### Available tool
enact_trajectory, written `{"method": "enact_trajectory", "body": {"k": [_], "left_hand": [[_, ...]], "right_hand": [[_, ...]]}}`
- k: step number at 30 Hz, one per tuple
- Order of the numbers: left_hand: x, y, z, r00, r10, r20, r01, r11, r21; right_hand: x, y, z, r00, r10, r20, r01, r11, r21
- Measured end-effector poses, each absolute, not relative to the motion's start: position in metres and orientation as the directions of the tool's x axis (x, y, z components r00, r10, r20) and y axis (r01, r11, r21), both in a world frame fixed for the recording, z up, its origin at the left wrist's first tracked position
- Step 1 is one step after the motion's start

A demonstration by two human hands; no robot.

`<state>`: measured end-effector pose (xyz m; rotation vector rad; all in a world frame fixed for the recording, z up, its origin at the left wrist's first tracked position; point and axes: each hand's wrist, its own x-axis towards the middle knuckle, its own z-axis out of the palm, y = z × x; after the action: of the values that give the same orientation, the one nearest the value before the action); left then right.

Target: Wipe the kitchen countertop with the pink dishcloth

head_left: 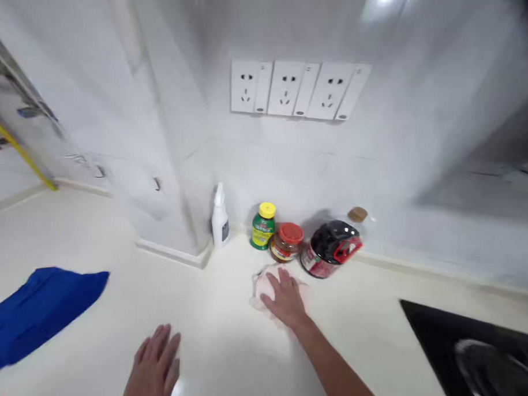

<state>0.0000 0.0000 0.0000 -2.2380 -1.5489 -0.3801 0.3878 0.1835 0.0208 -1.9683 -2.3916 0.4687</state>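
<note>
Fingers [282, 279] of right hand [286, 300] flatten crumpled pale cloth [261, 287] on smooth counter [224, 335]

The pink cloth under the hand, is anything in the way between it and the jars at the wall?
Nothing visible is. The right hand lies flat on the pink cloth, and only bare counter separates the cloth from the red-lidded jar and the black-lidded container just behind it. The left hand rests apart, nearer the camera.

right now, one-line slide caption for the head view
Right hand presses a pink cloth on the counter near three jars; left hand lies flat.
</note>
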Motion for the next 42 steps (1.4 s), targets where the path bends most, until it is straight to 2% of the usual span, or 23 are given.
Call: {"method": "enact_trajectory", "body": {"k": [4, 10, 14, 16, 22, 24, 26, 29, 32, 34, 37, 40, 42], "left_hand": [[0.002, -0.004, -0.001, 0.311, 0.85, 0.424, 0.95, -0.281, -0.133], [0.006, -0.01, 0.007, 0.264, 0.867, 0.423, 0.96, -0.28, -0.025], [0.011, -0.015, 0.013, 0.149, 0.888, 0.434, 0.967, -0.222, 0.122], [0.011, -0.016, 0.012, 0.118, 0.894, 0.431, 0.966, -0.204, 0.158], [0.003, -0.013, 0.002, 0.132, 0.903, 0.409, 0.969, -0.204, 0.138], [0.0, -0.012, 0.0, 0.138, 0.914, 0.381, 0.972, -0.2, 0.127], [-0.002, -0.011, -0.001, 0.144, 0.927, 0.346, 0.975, -0.192, 0.107], [-0.002, -0.009, -0.002, 0.149, 0.947, 0.285, 0.982, -0.175, 0.066], [-0.002, -0.006, -0.002, 0.152, 0.955, 0.253, 0.985, -0.167, 0.038], [-0.001, -0.005, -0.001, 0.15, 0.958, 0.245, 0.986, -0.163, 0.035], [0.001, -0.004, 0.001, 0.144, 0.962, 0.23, 0.987, -0.157, 0.039], [0.002, -0.003, 0.003, 0.145, 0.966, 0.215, 0.986, -0.159, 0.049], [0.002, -0.002, 0.003, 0.154, 0.967, 0.205, 0.984, -0.168, 0.053]], "right_hand": [[0.341, 0.212, 0.031, -0.348, 0.91, -0.224, 0.918, 0.283, -0.279], [0.262, 0.251, 0.043, -0.398, 0.884, -0.243, 0.893, 0.313, -0.324], [0.204, 0.215, 0.047, -0.489, 0.834, -0.255, 0.847, 0.385, -0.367], [0.188, 0.183, 0.048, -0.537, 0.807, -0.244, 0.814, 0.421, -0.4], [0.198, 0.112, 0.048, -0.823, 0.564, -0.071, 0.485, 0.633, -0.603], [0.22, 0.109, 0.044, -0.816, 0.577, -0.046, 0.479, 0.629, -0.612], [0.256, 0.115, 0.034, -0.713, 0.699, -0.055, 0.598, 0.564, -0.57], [0.342, 0.123, 0.009, -0.406, 0.913, -0.039, 0.844, 0.358, -0.4], [0.453, 0.111, -0.017, -0.05, 0.997, 0.052, 0.972, 0.06, -0.225], [0.525, 0.092, -0.028, 0.164, 0.981, 0.107, 0.969, -0.14, -0.202], [0.599, 0.06, -0.031, 0.448, 0.884, 0.134, 0.885, -0.417, -0.21], [0.612, 0.047, -0.023, 0.622, 0.775, 0.112, 0.776, -0.592, -0.217], [0.586, 0.05, -0.016, 0.677, 0.73, 0.094, 0.73, -0.652, -0.204]]}}
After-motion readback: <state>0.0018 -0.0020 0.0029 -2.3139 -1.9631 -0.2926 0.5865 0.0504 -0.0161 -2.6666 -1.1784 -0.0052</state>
